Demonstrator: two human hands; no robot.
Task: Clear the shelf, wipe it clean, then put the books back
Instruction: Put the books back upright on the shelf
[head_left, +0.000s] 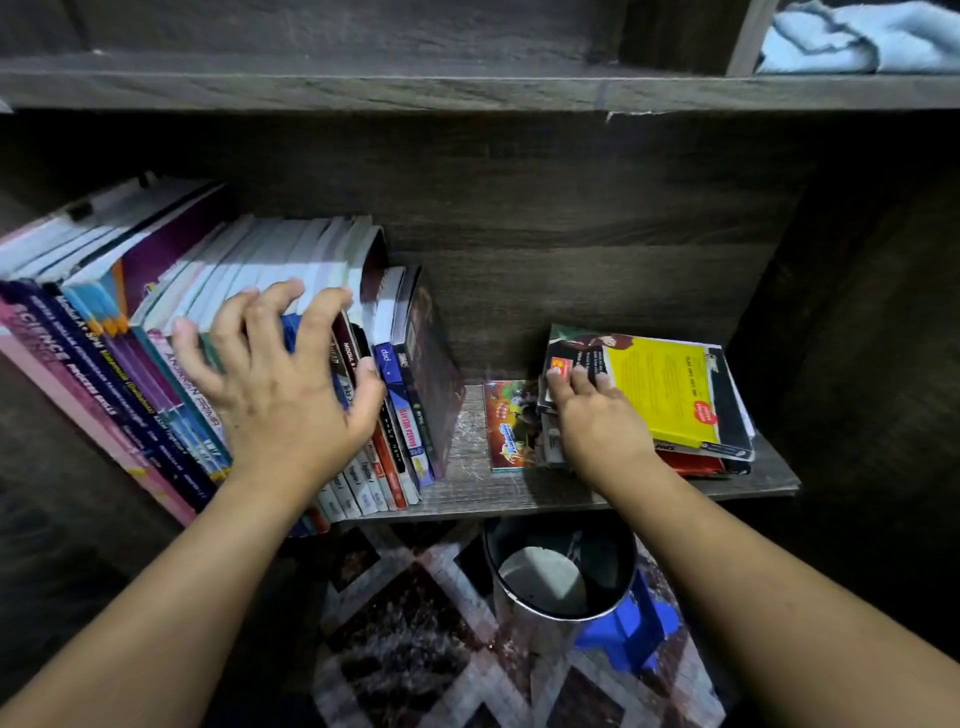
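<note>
The books were in 2 groups on the dark wood-grain shelf board (467, 491). At the left stood a tight row of upright schoolbooks (156, 332), leaning to the left, with the spines toward the near edge. The left hand (280, 384) was on this row. Its fingers were curled over the top edges of several middle books and the thumb pressed on their spines, so it gripped them.

At the right lay a flat stack of books (680, 400) with a yellow cover on top. The right hand (597, 421) rested on the left edge of this stack, fingertips on the top cover. The thumb was hidden, so I cannot tell if it gripped the stack or only touched it. A thin colourful booklet (511, 415) lay flat just left of the stack.

On the higher shelf, far right, was a crumpled light blue cloth (857, 41). Below, on a patterned rug (405, 623), stood a round metal bin (561, 577) beside a blue plastic stool (634, 623).
</note>
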